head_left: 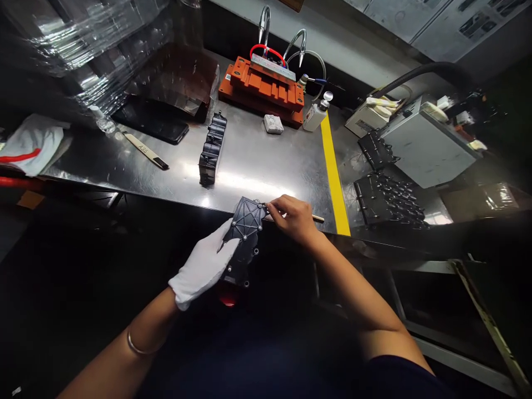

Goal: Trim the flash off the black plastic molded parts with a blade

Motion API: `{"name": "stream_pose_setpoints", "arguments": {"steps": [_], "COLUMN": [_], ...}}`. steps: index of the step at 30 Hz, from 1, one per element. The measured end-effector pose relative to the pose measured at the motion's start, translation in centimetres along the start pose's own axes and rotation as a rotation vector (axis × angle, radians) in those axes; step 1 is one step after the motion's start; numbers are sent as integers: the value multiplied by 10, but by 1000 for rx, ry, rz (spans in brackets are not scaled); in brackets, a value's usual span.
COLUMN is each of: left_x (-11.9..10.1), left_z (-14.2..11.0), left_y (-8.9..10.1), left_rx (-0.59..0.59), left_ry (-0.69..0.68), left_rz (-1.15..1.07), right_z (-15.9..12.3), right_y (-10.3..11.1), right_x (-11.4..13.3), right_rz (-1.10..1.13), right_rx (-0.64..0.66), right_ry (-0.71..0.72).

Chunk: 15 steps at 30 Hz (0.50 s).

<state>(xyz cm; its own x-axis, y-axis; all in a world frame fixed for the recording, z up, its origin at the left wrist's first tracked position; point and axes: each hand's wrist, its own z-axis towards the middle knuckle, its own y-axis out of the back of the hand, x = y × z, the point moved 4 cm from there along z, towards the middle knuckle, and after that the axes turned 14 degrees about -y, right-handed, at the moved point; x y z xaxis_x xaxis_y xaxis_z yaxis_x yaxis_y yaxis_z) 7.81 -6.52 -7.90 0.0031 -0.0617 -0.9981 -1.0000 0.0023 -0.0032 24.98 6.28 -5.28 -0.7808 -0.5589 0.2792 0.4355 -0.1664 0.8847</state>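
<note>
My left hand, in a white glove, is closed around a black ribbed plastic housing near the table's front edge. The housing is tilted, its cross-ribbed face towards me, with round bosses along its sides. At its upper right corner is my bare right hand, thumb and forefinger pinched together. A slim, pale-ended stick shows beyond that hand; whether the fingers hold it is hidden. Another black plastic part, long and with several hollows, stands on the metal table beyond the housing.
An orange fixture with hoses stands at the back, near a small white block and a white pump bottle. A cutter marked A35 and a phone lie left. Right of the yellow tape are several black parts.
</note>
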Motion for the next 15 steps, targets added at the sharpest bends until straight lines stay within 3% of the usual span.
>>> {"name": "stream_pose_setpoints", "arguments": {"steps": [8, 15], "left_x": [-1, -2], "left_z": [1, 2], "left_y": [-1, 0], "left_rx": [13, 8], "left_ry": [18, 18], "left_rz": [-3, 21], "right_z": [-15, -10], "right_y": [3, -2], "right_x": [-1, -5], "right_rz": [30, -17], "right_rx": [-65, -114], "right_ry": [-6, 2]}}
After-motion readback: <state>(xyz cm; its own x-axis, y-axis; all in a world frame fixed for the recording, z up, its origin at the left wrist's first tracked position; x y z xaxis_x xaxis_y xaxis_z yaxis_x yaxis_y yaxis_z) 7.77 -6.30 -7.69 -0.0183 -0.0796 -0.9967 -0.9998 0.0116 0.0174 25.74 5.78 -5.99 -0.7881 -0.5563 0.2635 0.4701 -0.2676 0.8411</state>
